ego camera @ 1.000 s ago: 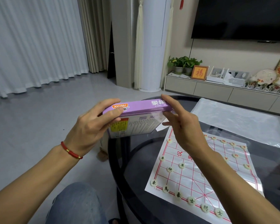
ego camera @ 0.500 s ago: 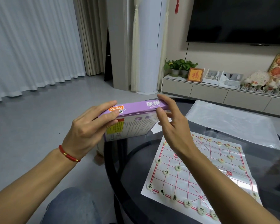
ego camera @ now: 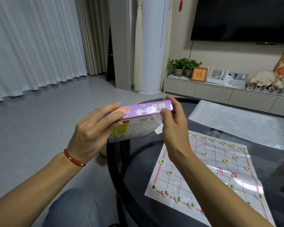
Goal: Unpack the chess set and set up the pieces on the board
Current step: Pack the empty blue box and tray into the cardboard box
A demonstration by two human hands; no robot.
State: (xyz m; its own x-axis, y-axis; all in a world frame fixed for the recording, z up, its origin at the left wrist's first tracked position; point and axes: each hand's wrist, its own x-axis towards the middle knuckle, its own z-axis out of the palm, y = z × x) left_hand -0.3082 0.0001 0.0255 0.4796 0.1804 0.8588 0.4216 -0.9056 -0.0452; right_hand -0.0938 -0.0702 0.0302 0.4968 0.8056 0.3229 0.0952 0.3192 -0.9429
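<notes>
Trouble for us lies in the purple box point(ego camera: 143, 119), gripped by our left hand point(ego camera: 95, 133) and pinched by our right hand point(ego camera: 172, 126) at 10 o'clock of the board point(ego camera: 208, 174): dropped, seemingly empty, it scatters pieces point(ego camera: 170, 173).

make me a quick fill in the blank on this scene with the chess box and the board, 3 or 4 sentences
1. Both hands hold the chess box, whose top face is coloured ____.
2. The left hand wears a ____ bracelet at the wrist.
3. The paper board lies on a round ____ table with the pieces already on it.
4. The right hand grips the box at its ____ end.

Missing words: purple; red; glass; right
</notes>
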